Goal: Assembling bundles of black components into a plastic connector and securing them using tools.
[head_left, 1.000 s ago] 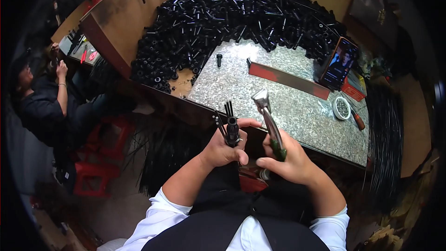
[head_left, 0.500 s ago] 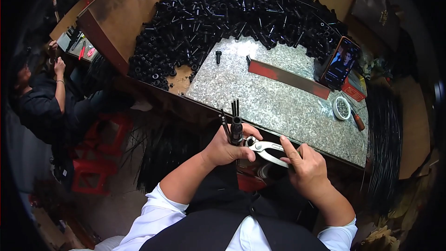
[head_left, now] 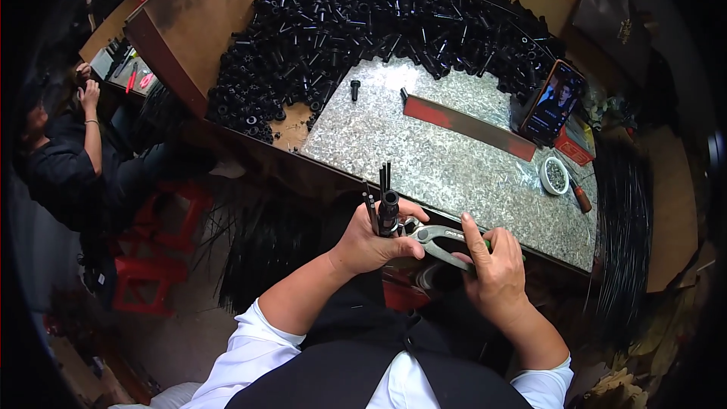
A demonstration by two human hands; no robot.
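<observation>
In front of my body, my left hand (head_left: 359, 245) is closed around a black hollow cylinder part (head_left: 388, 212) with an open round top. Several thin black rods (head_left: 370, 208) stick up beside and behind it. My right hand (head_left: 496, 269) grips the handles of a pair of metal pincers (head_left: 433, 234), its index finger stretched along them. The jaws of the pincers meet the right side of the black part, near my left fingers; what they bite on is hidden. My left thumb lies just below the jaws.
Behind the speckled tabletop (head_left: 469, 174) rises a heap of black parts (head_left: 394, 7). On it lie one black part (head_left: 354, 91), a red-and-steel bar (head_left: 469, 130), a bowl (head_left: 555, 176), a screwdriver (head_left: 581, 198) and a phone (head_left: 556, 98). A co-worker (head_left: 64, 159) sits left, near red stools (head_left: 151, 280).
The pincers have turned slightly in my right hand and now look darker. My right hand has shifted a little left. The co-worker's hand has moved up and left.
</observation>
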